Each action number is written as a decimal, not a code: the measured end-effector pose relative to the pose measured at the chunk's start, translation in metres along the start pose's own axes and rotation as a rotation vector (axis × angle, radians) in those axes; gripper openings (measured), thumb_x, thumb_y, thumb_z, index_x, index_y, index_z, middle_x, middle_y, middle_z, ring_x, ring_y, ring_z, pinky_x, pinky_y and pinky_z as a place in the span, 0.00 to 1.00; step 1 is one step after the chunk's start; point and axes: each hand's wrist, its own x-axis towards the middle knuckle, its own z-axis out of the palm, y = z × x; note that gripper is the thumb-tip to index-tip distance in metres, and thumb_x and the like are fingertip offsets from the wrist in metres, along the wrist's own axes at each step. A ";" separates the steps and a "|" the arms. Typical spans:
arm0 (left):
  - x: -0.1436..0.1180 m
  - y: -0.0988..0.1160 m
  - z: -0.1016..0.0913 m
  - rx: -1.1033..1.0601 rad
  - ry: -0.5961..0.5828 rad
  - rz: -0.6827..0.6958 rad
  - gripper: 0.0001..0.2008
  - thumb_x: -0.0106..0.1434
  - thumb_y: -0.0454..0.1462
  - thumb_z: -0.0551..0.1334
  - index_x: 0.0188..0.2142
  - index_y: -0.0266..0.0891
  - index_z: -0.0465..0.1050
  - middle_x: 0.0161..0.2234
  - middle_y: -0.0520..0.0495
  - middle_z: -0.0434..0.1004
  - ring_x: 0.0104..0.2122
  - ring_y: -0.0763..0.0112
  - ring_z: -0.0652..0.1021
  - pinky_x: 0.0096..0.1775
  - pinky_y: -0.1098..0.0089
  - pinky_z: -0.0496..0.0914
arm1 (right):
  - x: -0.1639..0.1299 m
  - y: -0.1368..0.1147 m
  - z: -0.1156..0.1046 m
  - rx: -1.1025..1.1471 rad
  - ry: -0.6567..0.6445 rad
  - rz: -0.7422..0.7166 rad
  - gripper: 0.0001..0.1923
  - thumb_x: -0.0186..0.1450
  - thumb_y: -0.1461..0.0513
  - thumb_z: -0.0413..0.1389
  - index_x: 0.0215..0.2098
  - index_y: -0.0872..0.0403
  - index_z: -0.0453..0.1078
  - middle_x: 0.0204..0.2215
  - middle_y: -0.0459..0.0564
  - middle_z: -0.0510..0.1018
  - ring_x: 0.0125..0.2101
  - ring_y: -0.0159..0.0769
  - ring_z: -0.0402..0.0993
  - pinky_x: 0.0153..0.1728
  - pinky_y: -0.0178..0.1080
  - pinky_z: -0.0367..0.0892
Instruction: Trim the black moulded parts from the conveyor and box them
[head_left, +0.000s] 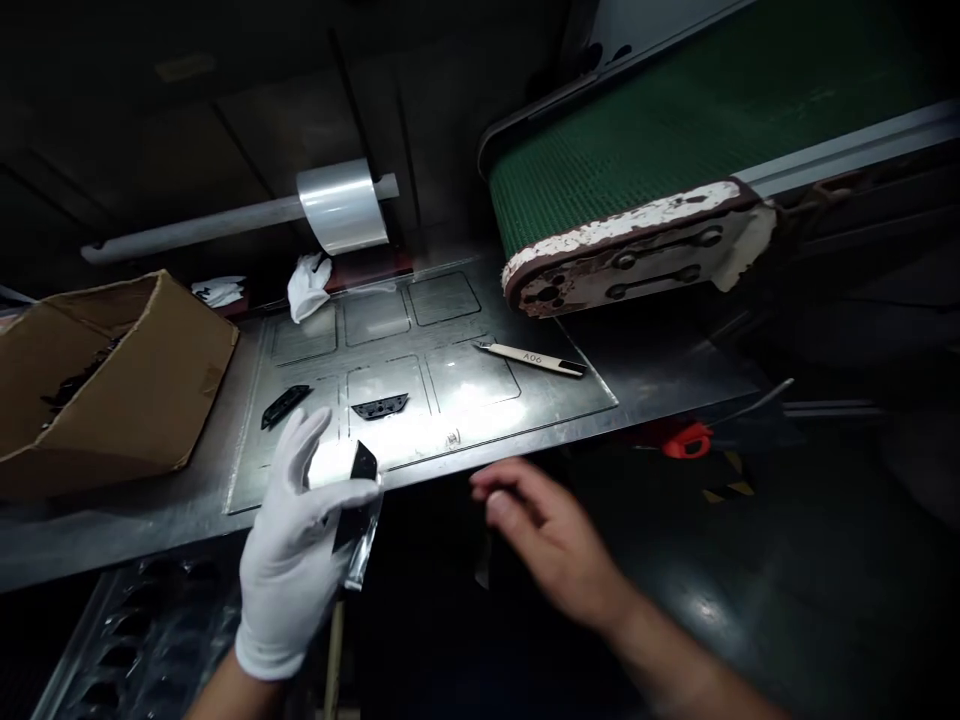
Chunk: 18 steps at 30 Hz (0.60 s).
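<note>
My left hand (296, 545), in a white glove, holds a small black plastic part (358, 500) with a bit of clear film on it, just in front of the metal plate (570, 395). My bare right hand (544, 535) hovers to its right below the plate's edge, fingers loosely curled; whether it pinches anything I cannot tell. Two more black parts (285, 404) (380, 406) lie on the plate. A cream-handled craft knife (534, 359) lies further right on the plate.
A cardboard box (142, 380) with black parts sits at left. A film roll (342, 206) on a bar and white gloves (307, 285) are at the back. A green conveyor belt (637, 140) overhangs at right. A black moulded tray (135, 640) lies below left.
</note>
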 end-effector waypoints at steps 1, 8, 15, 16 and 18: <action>-0.014 0.004 0.002 -0.074 0.056 -0.048 0.14 0.66 0.26 0.65 0.44 0.49 0.77 0.75 0.53 0.53 0.74 0.47 0.56 0.71 0.35 0.54 | -0.008 -0.005 0.021 0.187 -0.151 0.154 0.15 0.73 0.49 0.56 0.50 0.49 0.74 0.41 0.51 0.79 0.37 0.37 0.76 0.37 0.39 0.73; -0.088 -0.012 -0.002 0.101 0.203 -0.106 0.23 0.64 0.28 0.67 0.53 0.56 0.77 0.74 0.54 0.53 0.71 0.45 0.61 0.67 0.39 0.61 | -0.019 -0.018 0.106 0.493 -0.491 0.504 0.23 0.62 0.46 0.68 0.37 0.53 0.67 0.27 0.41 0.71 0.27 0.29 0.69 0.26 0.31 0.64; -0.167 -0.031 -0.030 -0.433 0.164 -1.006 0.07 0.62 0.41 0.70 0.33 0.40 0.80 0.31 0.48 0.81 0.34 0.63 0.80 0.36 0.65 0.75 | -0.028 0.013 0.154 -0.208 -0.933 0.219 0.18 0.74 0.49 0.54 0.33 0.52 0.72 0.29 0.44 0.76 0.30 0.34 0.72 0.33 0.36 0.65; -0.182 -0.040 -0.036 -0.408 0.224 -1.058 0.09 0.60 0.41 0.72 0.28 0.39 0.78 0.27 0.49 0.77 0.30 0.65 0.78 0.32 0.67 0.73 | -0.030 0.022 0.163 -0.250 -1.010 0.207 0.18 0.74 0.49 0.52 0.35 0.50 0.74 0.31 0.45 0.78 0.32 0.37 0.75 0.36 0.37 0.68; -0.217 -0.061 -0.056 -0.342 0.399 -1.177 0.12 0.60 0.41 0.72 0.26 0.38 0.74 0.24 0.52 0.73 0.27 0.69 0.75 0.30 0.68 0.70 | -0.034 0.040 0.177 -0.306 -1.115 0.202 0.18 0.75 0.47 0.50 0.42 0.47 0.77 0.39 0.48 0.84 0.40 0.42 0.81 0.44 0.40 0.73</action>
